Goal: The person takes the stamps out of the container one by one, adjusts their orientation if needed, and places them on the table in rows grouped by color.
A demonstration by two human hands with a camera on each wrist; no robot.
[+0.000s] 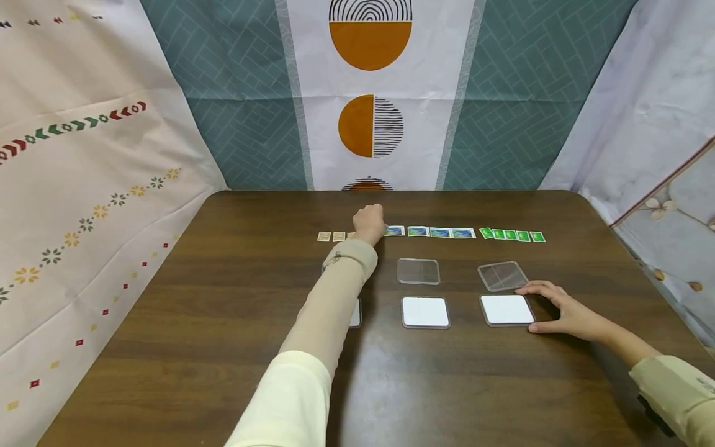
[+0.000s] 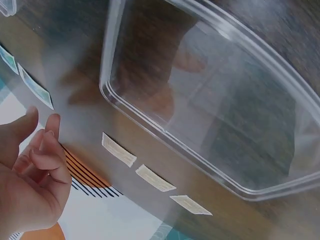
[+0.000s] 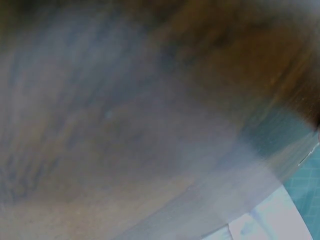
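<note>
My left hand (image 1: 370, 223) reaches across to the row of small stamp-like cards at the back. In the left wrist view its fingers are loosely bent, with nothing seen between them, near a blue card (image 2: 36, 86). Beside it lie several tan cards (image 2: 155, 178). My right hand (image 1: 564, 310) rests at the right, thumb by the near corner of a clear case with a white insert (image 1: 507, 310) and fingertips at a clear lid (image 1: 503, 275). The right wrist view is blurred and does not show that hand clearly.
Green cards (image 1: 510, 234) continue the row on the right. Another clear lid (image 1: 418, 271) and white-filled case (image 1: 425, 312) stand mid-table. Behind the left arm a third case (image 1: 355, 313) is partly hidden; its clear lid (image 2: 225, 100) shows in the left wrist view.
</note>
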